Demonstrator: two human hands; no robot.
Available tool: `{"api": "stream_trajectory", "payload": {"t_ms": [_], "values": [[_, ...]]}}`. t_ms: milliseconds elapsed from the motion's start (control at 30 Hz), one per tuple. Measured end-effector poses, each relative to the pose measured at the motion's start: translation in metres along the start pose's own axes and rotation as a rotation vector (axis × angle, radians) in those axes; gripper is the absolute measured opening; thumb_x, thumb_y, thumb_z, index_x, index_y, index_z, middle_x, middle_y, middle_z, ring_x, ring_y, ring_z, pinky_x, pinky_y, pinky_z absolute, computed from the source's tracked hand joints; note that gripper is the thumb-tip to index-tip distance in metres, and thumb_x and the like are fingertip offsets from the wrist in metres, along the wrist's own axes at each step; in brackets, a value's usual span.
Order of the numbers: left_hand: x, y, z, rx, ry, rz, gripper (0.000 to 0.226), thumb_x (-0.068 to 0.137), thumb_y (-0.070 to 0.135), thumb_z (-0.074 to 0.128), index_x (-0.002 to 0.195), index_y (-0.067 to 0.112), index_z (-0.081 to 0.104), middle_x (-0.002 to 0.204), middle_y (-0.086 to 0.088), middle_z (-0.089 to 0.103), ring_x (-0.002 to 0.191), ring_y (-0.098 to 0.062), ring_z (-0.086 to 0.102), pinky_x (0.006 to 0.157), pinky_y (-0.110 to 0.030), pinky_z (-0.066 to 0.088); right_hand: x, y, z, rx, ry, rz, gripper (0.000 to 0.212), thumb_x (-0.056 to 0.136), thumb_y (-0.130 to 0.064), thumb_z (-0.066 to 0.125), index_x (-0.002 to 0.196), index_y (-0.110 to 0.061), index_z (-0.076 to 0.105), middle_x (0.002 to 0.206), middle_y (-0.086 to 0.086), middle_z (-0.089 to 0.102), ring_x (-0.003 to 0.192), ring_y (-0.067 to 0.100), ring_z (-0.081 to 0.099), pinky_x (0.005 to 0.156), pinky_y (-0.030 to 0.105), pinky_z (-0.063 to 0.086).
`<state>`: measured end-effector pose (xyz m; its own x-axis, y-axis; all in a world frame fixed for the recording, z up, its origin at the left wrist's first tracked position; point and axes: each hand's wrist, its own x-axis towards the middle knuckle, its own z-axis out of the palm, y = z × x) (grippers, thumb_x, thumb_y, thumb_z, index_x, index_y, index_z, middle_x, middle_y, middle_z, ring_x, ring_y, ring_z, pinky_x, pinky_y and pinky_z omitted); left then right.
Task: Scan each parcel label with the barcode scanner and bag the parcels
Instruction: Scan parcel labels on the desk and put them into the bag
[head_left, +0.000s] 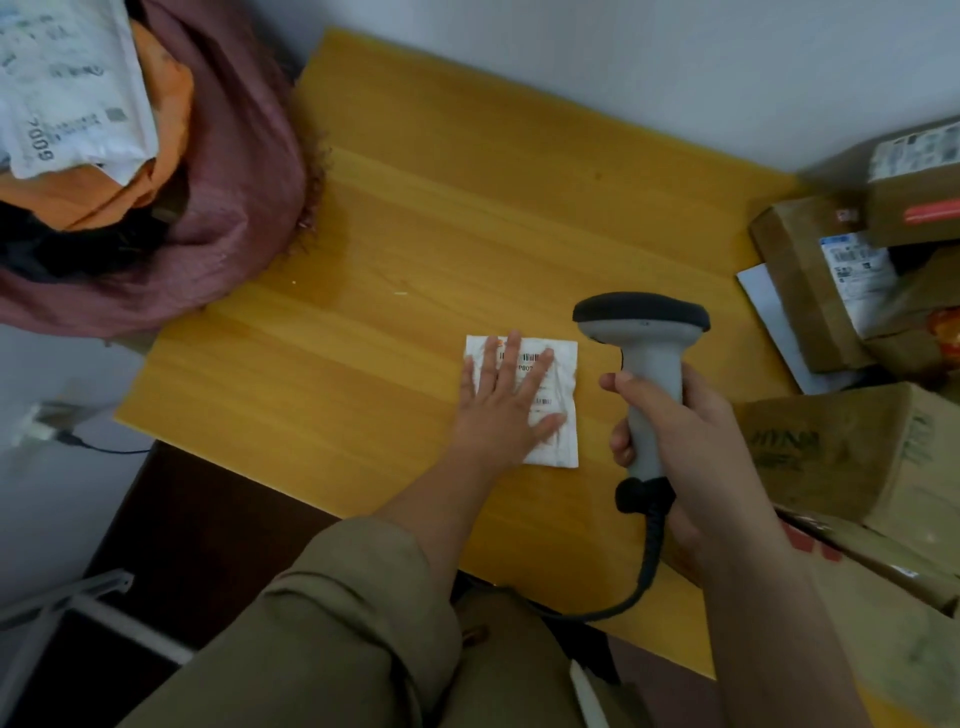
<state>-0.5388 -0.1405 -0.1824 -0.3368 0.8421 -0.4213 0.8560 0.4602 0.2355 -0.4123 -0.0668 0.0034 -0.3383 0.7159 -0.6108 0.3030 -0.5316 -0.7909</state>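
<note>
A small white parcel with a barcode label lies flat on the yellow wooden table. My left hand presses on it with straight, spread fingers and covers part of the label. My right hand grips the handle of a grey barcode scanner just right of the parcel, its dark head pointing away from me. The scanner's cable runs down off the table's near edge. A large maroon woven bag stands open at the table's left, holding a white mailer and an orange parcel.
Several cardboard boxes with labels are stacked along the right side, one large box close to my right forearm. A white wall runs behind the table. A plug and cord lie on the floor at left.
</note>
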Motion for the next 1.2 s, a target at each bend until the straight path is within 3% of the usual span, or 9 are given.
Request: {"api": "stream_trajectory", "payload": {"t_ms": [300,533,667,767,833,933,1033,1133,1200], "values": [[0.002,0.000,-0.002,-0.006,-0.003,-0.013,0.075,0.089,0.076,0.018,0.142,0.051,-0.028,0.148,-0.003,-0.047,0.135,-0.027,-0.044,0.112,-0.051,-0.023,0.000,-0.005,-0.009,-0.041,-0.014,0.009,0.010,0.095,-0.034,0.062,0.102,-0.026,0.062,0.064,-0.012,0.067,0.051,0.009,0.057,0.047,0.022,0.047],[0.002,-0.005,-0.022,-0.039,-0.155,0.023,0.070,0.091,0.073,0.020,0.146,0.051,-0.019,0.152,-0.001,-0.041,0.140,-0.028,-0.038,0.112,-0.052,-0.020,-0.029,-0.013,-0.020,-0.054,-0.049,0.070,0.035,0.097,-0.050,0.053,0.106,-0.018,0.064,0.054,0.002,0.062,0.048,0.011,0.057,0.047,0.024,0.046],[-0.026,-0.010,-0.025,-0.220,0.046,-0.060,0.071,0.094,0.068,0.028,0.152,0.044,-0.005,0.161,0.000,-0.018,0.148,-0.028,-0.016,0.117,-0.051,-0.006,-0.041,-0.018,-0.021,-0.020,-0.053,0.105,0.038,0.100,-0.048,0.047,0.109,-0.015,0.064,0.053,0.005,0.062,0.045,0.011,0.056,0.047,0.025,0.046],[-0.052,-0.005,-0.015,-0.493,0.223,-0.332,0.084,0.088,0.063,0.052,0.153,0.024,0.014,0.155,-0.010,0.015,0.141,-0.032,0.015,0.113,-0.048,0.019,-0.050,-0.019,-0.017,-0.006,-0.078,0.104,0.036,0.102,-0.045,0.045,0.111,-0.014,0.062,0.052,0.003,0.062,0.046,0.011,0.056,0.049,0.027,0.045],[-0.064,-0.003,-0.007,-0.610,0.260,-0.480,0.091,0.080,0.062,0.065,0.145,0.013,0.025,0.142,-0.011,0.030,0.132,-0.030,0.027,0.108,-0.042,0.027,-0.055,-0.021,-0.015,0.012,-0.090,0.087,0.034,0.103,-0.042,0.046,0.110,-0.013,0.062,0.059,0.004,0.064,0.047,0.011,0.057,0.047,0.026,0.046],[-0.074,-0.003,0.000,-0.767,0.213,-0.525,0.100,0.068,0.058,0.079,0.141,0.011,0.029,0.134,-0.006,0.035,0.126,-0.022,0.035,0.101,-0.036,0.036,-0.062,-0.023,-0.013,0.024,-0.101,0.052,0.026,0.103,-0.036,0.048,0.104,-0.013,0.061,0.084,0.007,0.064,0.046,0.009,0.057,0.043,0.023,0.045],[-0.078,-0.001,0.005,-0.816,0.199,-0.517,0.096,0.064,0.054,0.082,0.135,0.011,0.033,0.128,-0.004,0.039,0.119,-0.020,0.039,0.092,-0.032,0.039,-0.068,-0.026,-0.014,0.030,-0.119,0.027,0.022,0.103,-0.034,0.049,0.101,-0.015,0.060,0.095,0.007,0.063,0.045,0.009,0.055,0.042,0.023,0.045],[-0.075,0.003,0.006,-0.894,0.253,-0.576,0.085,0.065,0.046,0.085,0.127,0.010,0.040,0.121,-0.002,0.046,0.115,-0.022,0.046,0.087,-0.030,0.042,-0.074,-0.028,-0.015,0.019,-0.108,0.005,0.022,0.103,-0.033,0.050,0.098,-0.014,0.061,0.093,0.006,0.063,0.045,0.009,0.054,0.042,0.023,0.044],[-0.073,0.004,0.005,-0.954,0.268,-0.609,0.078,0.066,0.041,0.086,0.123,0.010,0.043,0.120,-0.003,0.052,0.112,-0.023,0.053,0.090,-0.037,0.049,-0.078,-0.029,-0.016,0.006,-0.101,-0.010,0.023,0.103,-0.033,0.049,0.096,-0.015,0.061,0.088,0.004,0.063,0.045,0.009,0.053,0.045,0.025,0.043]]}}
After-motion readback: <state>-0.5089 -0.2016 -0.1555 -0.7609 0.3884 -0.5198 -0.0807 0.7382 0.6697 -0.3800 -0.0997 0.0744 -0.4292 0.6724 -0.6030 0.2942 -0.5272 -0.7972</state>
